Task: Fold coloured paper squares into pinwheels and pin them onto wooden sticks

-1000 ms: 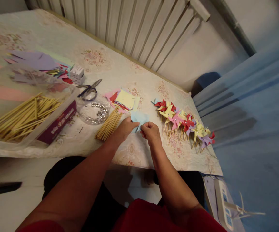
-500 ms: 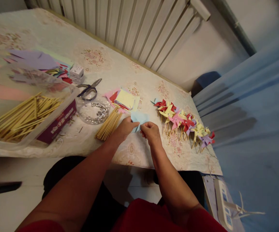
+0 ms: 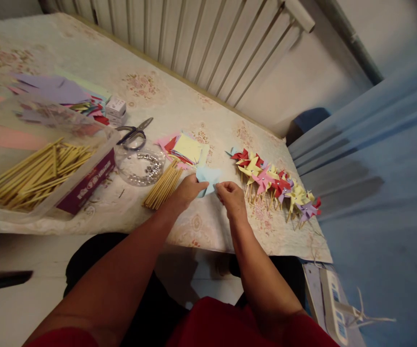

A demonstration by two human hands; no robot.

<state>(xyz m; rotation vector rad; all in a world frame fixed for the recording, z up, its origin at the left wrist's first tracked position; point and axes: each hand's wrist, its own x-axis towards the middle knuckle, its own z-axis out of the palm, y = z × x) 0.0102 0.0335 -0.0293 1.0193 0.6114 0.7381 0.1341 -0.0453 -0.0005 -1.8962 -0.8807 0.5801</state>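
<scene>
Blue paper pinched between fingers of left hand and right hand.

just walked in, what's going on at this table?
A person at the table has both hands on a light blue paper piece: the left hand pinches its near-left edge, the right hand its near-right edge. To the right lies a row of finished paper pinwheels on sticks. To the left are a small bundle of wooden sticks, a stack of coloured paper squares, a clear dish of pins, scissors and a box of more sticks.
</scene>
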